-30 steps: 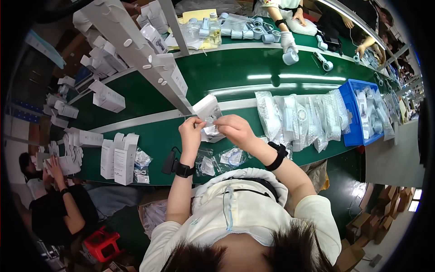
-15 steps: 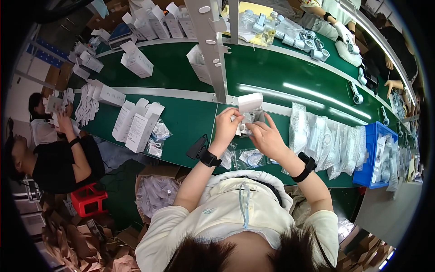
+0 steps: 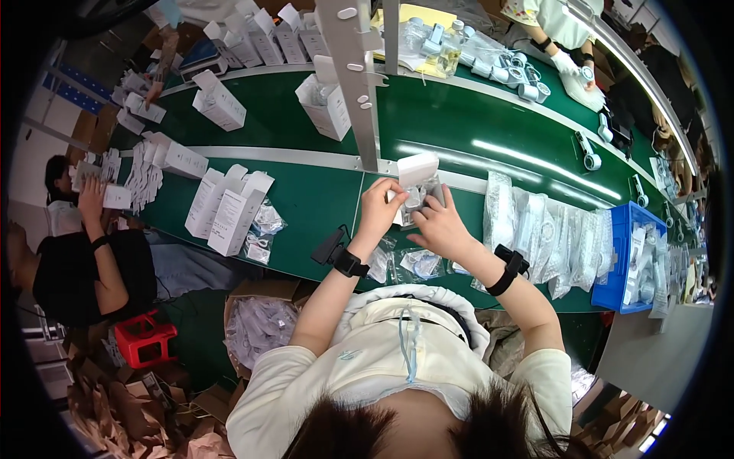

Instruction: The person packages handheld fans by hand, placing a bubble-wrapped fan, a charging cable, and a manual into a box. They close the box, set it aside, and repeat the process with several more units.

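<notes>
A small white carton (image 3: 418, 167) stands with its lid flap raised at the middle of the bench. Clear-wrapped contents (image 3: 414, 200) show in its mouth. My left hand (image 3: 378, 212) is closed at the carton's left edge, thumb and forefinger bent together over the rim. My right hand (image 3: 443, 229) holds the carton's right side, its fingers over the rim and the thumb lower down. The fingertips of both hands are partly hidden at the opening. Just in front of the carton lie clear bags with small white parts (image 3: 422, 264).
Open white cartons (image 3: 233, 218) stand to the left. Bubble-wrapped devices (image 3: 543, 233) line the right, beside a blue crate (image 3: 623, 264). A metal post (image 3: 355, 84) rises behind the bench. A green conveyor (image 3: 451, 126) runs beyond it. Co-workers sit at left and far right.
My right forefinger has come down from its raised pose to the carton's opening. On the conveyor, the open cartons have shifted left. A co-worker's arm has appeared at the far left.
</notes>
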`<state>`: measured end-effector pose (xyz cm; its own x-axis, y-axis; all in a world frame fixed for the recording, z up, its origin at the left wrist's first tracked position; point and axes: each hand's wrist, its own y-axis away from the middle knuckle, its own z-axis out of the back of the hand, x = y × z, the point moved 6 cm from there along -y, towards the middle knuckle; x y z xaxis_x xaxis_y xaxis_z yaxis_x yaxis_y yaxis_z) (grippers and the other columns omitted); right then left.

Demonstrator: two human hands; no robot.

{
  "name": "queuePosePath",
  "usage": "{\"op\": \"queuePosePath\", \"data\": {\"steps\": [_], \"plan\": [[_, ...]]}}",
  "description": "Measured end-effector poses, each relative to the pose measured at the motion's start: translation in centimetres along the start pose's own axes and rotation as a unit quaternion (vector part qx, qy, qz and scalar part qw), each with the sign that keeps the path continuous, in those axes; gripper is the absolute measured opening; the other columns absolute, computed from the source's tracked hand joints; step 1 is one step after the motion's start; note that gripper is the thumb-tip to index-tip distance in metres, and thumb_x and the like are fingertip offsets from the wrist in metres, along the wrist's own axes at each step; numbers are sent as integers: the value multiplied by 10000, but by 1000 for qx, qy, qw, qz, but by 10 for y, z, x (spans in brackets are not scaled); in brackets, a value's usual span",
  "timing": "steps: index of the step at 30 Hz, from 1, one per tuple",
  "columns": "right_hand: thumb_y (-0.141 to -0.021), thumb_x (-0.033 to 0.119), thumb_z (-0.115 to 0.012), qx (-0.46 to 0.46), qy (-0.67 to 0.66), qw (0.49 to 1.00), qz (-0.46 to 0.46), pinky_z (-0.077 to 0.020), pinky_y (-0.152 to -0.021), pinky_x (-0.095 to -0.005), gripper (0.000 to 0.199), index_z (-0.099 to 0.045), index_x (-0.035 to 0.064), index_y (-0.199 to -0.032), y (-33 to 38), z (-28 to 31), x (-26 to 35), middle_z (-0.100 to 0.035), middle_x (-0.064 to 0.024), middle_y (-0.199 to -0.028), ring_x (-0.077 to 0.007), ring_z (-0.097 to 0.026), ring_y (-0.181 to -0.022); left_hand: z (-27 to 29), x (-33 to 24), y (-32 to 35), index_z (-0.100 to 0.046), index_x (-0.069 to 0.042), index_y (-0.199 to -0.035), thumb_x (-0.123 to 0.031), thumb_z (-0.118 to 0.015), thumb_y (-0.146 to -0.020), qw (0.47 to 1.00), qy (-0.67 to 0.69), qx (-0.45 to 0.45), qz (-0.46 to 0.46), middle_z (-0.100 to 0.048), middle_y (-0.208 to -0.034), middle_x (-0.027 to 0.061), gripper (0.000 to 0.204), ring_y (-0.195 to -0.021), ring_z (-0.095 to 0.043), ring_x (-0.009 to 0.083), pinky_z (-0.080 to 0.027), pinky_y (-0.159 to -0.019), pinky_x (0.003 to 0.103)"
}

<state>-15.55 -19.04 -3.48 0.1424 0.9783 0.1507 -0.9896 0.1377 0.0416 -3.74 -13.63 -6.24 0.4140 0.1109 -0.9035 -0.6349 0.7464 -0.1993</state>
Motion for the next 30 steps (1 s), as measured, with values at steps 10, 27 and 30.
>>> {"op": "queuePosePath", "data": {"steps": [10,27,30], "plan": [[-509,194,-808,-282,-337,894,-81,-185,-1043,-413,1086,-138,36,-1348,20,-26,-53,-208,-194,-1372,-305,-225,-1277,241,131,9,-307,-106,-1287,-164,-759,-585,822,-536,-117,152,-240,-1342,207,837,-1227,-216,406,-207,-960,560],[-504,144,-799,-480,-340,730,-348,-324,-954,-410,1145,-49,87,-1369,-44,-22,-250,-316,-207,-1222,-355,-332,-1155,-10,-15,32,-244,-126,-1333,-215,-779,-590,935,-347,72,-6,-241,-1210,213,920,-1078,-270,384,-283,-888,489],[-550,231,-778,-367,-146,840,-371,-347,-917,-471,1071,-100,48,-1358,-25,-24,-241,-306,-235,-1238,-392,-304,-1156,-52,6,25,-231,-143,-1342,-247,-766,-603,894,-394,210,31,-235,-1238,203,918,-1063,-308,381,-329,-841,507]]}}
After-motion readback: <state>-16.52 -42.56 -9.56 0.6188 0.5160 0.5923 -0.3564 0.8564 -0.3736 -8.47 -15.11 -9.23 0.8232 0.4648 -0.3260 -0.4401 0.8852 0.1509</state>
